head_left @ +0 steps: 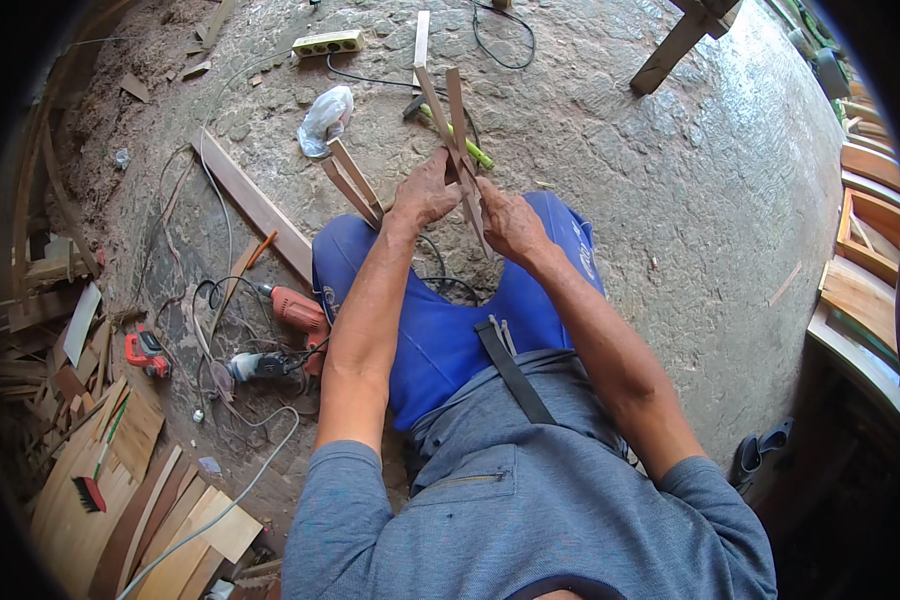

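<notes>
Gripping left hand [427, 193]: curls round the crossed strips [457, 105] near the crossing, just beyond the blue trousers [450, 330]; hides some fingertips.
Gripping right hand [511, 220]: pinches the same strips, fingers bent in, no clear gap showing, near the inner side of the trousers' right knee.
Strip position: points away from the trousers, ahead of the gap between the knees, far ends parted.
Strip handling: seems light, stiff and hardly slippery; may split along the grain if twisted.
Strip hold: best taken at the crossing, using both hands.
Strip count: two in the hands; two more in a second pair [357, 172] by the trousers' left knee.
Orange drill [300, 312]: one, just left of the trousers.
Grey power tool [260, 365]: one, slightly farther left of the trousers.
Long board [255, 205]: one, ahead and left of the trousers.
Green-handled hammer [484, 157]: one, ahead of the trousers.
Plastic bag [325, 120]: one, ahead of the trousers' left knee.
Power strip [328, 43]: one, well ahead of the trousers.
</notes>
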The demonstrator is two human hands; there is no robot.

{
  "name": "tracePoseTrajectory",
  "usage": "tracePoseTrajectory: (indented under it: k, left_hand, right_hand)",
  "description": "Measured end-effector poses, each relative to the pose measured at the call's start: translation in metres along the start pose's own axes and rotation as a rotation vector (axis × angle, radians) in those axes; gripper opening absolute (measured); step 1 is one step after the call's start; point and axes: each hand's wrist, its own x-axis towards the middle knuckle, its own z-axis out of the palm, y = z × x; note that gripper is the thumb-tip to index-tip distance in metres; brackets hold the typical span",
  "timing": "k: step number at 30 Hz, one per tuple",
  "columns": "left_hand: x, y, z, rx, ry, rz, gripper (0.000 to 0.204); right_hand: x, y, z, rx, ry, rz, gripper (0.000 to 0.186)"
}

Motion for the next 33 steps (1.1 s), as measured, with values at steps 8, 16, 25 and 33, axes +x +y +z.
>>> tracePoseTrajectory:
  k: [8,16,25,33]
  left_hand:
    - [-0.006,0.002,-0.005,-0.072,-0.04,0.109,0.043]
    - [-0.004,0.016,-0.003,-0.342,0.211,0.059,0.034]
    - [0.016,0.039,-0.02,-0.658,0.247,0.194,0.031]
    - [0.036,0.04,-0.03,-0.707,0.411,0.275,0.022]
  right_hand:
    - [-0.001,0.001,-0.004,-0.076,0.015,-0.02,0.027]
    - [-0.026,-0.015,-0.008,-0.088,-0.004,0.084,0.026]
    - [-0.022,-0.02,-0.002,-0.095,0.02,0.046,0.03]
    - [-0.004,-0.017,-0.013,-0.129,-0.047,0.005,0.031]
